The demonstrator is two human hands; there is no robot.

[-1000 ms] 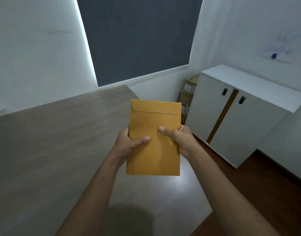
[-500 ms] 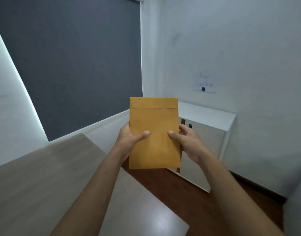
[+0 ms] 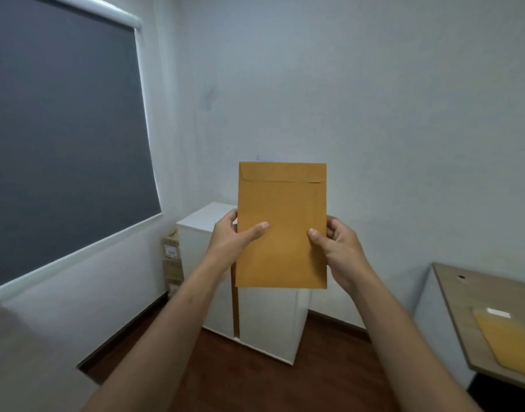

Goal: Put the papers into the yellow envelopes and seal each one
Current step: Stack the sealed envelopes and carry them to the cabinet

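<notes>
While both hands hold a yellow envelope upright in mid-air at the centre of the view, the room spreads out behind it: a pale wall, a dark roller blind at 10 o'clock, and a white cabinet directly behind and below the envelope. At 4 o'clock, at the right edge, stands a wooden bench, and on it lies a second yellow envelope, flat, with a small white strip at its far end. A corner of another grey bench shows at 8 o'clock.

The held envelope stands with its long axis vertical, flap at 12 o'clock and folded down; whether it is glued shut cannot be told. The left hand pinches the left edge, thumb across the front and fingers behind. The right hand pinches the right edge the same way. Both grips sit just below the envelope's middle, so most of its length rises above the hands.

Judging from this, the next move likely carries the envelope toward the bench at 4 o'clock, well apart from the hands and nearer the right arm. Swinging that way, the tall top edge leads and could sway or bend in so low a hold.
</notes>
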